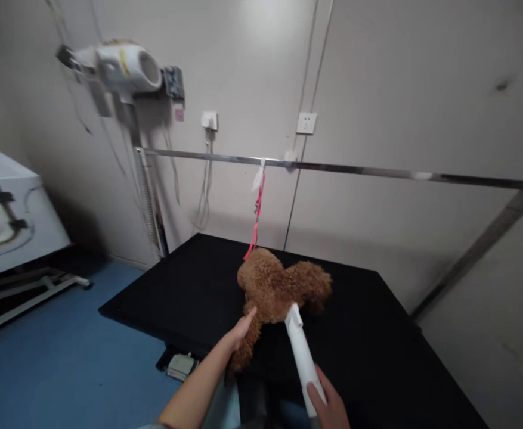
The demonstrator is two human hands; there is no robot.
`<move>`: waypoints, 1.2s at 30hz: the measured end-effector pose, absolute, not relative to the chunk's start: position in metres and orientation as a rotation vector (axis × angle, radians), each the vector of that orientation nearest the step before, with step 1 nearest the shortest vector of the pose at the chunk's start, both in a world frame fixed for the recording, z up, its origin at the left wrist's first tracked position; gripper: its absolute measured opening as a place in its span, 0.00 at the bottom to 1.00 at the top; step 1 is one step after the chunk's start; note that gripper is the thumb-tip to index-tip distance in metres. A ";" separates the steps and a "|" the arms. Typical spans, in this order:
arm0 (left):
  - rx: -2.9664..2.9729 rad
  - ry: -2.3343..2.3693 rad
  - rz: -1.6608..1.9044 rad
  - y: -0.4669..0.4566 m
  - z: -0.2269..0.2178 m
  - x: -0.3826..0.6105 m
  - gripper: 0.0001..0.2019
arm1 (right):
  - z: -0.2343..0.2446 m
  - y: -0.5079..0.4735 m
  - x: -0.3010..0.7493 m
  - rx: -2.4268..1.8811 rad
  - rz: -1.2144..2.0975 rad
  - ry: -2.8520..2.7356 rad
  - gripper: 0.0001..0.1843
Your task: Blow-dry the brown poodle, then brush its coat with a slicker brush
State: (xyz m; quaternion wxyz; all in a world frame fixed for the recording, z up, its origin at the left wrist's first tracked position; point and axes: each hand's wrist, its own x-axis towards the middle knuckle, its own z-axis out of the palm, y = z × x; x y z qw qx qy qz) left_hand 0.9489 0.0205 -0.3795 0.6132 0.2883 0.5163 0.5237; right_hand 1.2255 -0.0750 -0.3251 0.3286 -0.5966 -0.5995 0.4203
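A brown curly-coated dog (268, 289) is on a black-topped table (167, 292), with a pink tether (254, 229) running from it up to a metal bar. My left hand (242, 330) is closed around one of its legs (244, 354) on the near side, thumb up; the other fingers are mostly hidden. In my right hand (328, 402) is a long white wand-like tool (302, 351), gripped near its lower end. The narrow tip of this tool touches or nearly touches the dog's coat. Its exact kind does not show.
A metal bar (333, 168) spans above the table along the wall. At back left stands a white dryer (129, 68) with a ribbed hose (147, 205). A white tub (2, 208) on a frame is at far left. A foot pedal (181, 366) lies on the blue floor (86, 369).
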 end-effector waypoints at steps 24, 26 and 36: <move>1.212 1.559 1.682 0.008 -0.418 1.016 0.22 | -0.309 -0.058 1.246 -1.617 1.018 -1.872 0.35; 1.226 1.569 1.604 0.007 -0.413 1.018 0.15 | -0.304 -0.058 1.243 -1.682 0.922 -1.869 0.34; 1.027 1.199 1.164 0.012 -0.353 1.016 0.32 | -0.280 -0.102 1.181 -1.907 0.375 -2.297 0.30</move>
